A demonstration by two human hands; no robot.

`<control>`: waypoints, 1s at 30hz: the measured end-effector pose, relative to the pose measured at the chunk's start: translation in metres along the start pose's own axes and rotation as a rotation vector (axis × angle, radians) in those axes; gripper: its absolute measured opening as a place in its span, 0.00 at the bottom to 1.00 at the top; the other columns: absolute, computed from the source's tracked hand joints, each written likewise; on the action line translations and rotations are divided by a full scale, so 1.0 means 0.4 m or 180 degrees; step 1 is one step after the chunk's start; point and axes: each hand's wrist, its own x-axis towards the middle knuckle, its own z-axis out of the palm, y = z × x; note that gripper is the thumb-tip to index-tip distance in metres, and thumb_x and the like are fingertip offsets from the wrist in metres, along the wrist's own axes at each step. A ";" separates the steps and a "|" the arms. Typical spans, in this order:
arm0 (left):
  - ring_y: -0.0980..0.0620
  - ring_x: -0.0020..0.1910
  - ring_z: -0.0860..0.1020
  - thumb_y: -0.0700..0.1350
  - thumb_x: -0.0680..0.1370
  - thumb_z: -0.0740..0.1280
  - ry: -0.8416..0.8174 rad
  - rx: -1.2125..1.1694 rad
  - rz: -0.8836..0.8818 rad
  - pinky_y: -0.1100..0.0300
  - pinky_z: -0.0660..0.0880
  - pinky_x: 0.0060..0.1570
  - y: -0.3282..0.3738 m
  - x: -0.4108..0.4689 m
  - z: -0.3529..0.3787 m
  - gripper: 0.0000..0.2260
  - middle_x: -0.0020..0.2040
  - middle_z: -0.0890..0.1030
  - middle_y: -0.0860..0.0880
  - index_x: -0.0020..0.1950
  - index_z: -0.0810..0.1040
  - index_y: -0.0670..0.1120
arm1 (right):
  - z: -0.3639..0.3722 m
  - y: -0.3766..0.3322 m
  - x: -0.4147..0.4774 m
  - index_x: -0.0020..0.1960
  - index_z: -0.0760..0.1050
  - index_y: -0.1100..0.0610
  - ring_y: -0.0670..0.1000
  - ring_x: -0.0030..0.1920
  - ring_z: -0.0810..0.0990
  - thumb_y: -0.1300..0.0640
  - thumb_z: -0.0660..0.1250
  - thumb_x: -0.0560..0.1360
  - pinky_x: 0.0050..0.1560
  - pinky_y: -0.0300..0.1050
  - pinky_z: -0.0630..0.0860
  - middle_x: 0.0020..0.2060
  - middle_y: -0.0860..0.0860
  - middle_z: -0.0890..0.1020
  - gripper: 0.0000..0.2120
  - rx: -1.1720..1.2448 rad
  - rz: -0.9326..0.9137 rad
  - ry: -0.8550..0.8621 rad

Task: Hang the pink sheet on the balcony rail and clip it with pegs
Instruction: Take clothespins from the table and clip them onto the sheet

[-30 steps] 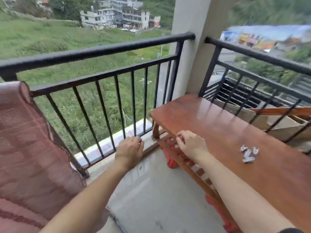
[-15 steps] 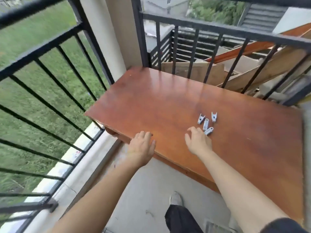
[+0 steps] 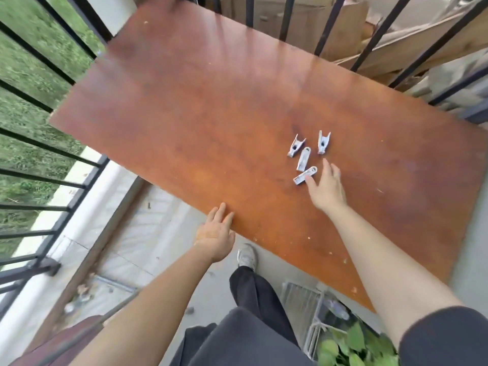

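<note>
Several pale grey pegs (image 3: pixel 305 157) lie in a small cluster on the brown wooden table (image 3: pixel 211 114). My right hand (image 3: pixel 326 187) lies open just below the cluster, and its fingertips touch the nearest peg (image 3: pixel 303 176). At the table's near edge my left hand (image 3: pixel 216 233) rests open, fingers on the wood. A strip of the pink sheet (image 3: pixel 71 336) shows at the bottom left, over the black balcony rail (image 3: pixel 52 186).
Black railing bars run along the left and behind the table. Cardboard and wooden planks (image 3: pixel 412 46) lie beyond the far rail. A wire rack (image 3: pixel 303 299) and green leaves (image 3: pixel 351 344) stand on the floor by my legs. Grass lies far below on the left.
My view has swung from the rail and sheet down onto the table. My right hand has reached forward to the pegs, and my left hand has come to the table's edge.
</note>
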 end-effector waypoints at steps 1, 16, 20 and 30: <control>0.48 0.79 0.43 0.52 0.83 0.53 0.0004 0.0015 0.0026 0.48 0.56 0.75 -0.003 0.001 0.000 0.26 0.81 0.41 0.49 0.80 0.52 0.49 | 0.007 -0.001 0.015 0.78 0.59 0.54 0.57 0.74 0.66 0.47 0.61 0.81 0.69 0.52 0.66 0.76 0.57 0.62 0.29 0.0084 0.0012 0.0028; 0.46 0.77 0.52 0.52 0.82 0.56 0.1044 -0.1083 -0.0947 0.49 0.58 0.72 -0.252 -0.232 -0.154 0.21 0.79 0.54 0.46 0.74 0.63 0.49 | 0.085 -0.431 -0.179 0.46 0.77 0.49 0.50 0.46 0.82 0.50 0.73 0.70 0.35 0.39 0.69 0.41 0.45 0.83 0.07 0.0806 -0.0828 -0.0545; 0.44 0.75 0.59 0.52 0.81 0.59 0.1777 -0.1245 -0.1416 0.50 0.62 0.69 -0.413 -0.422 -0.153 0.22 0.77 0.60 0.45 0.74 0.64 0.48 | 0.140 -0.670 -0.334 0.57 0.73 0.45 0.48 0.42 0.81 0.50 0.75 0.70 0.37 0.34 0.73 0.44 0.45 0.84 0.18 0.0894 -0.1486 -0.0932; 0.47 0.49 0.76 0.52 0.76 0.66 0.3995 -0.1775 -0.2751 0.51 0.74 0.48 -0.691 -0.912 0.068 0.09 0.47 0.77 0.51 0.53 0.75 0.50 | 0.443 -1.029 -0.914 0.52 0.84 0.59 0.46 0.40 0.82 0.52 0.80 0.67 0.47 0.36 0.77 0.38 0.51 0.86 0.17 0.0993 -0.3027 -0.1836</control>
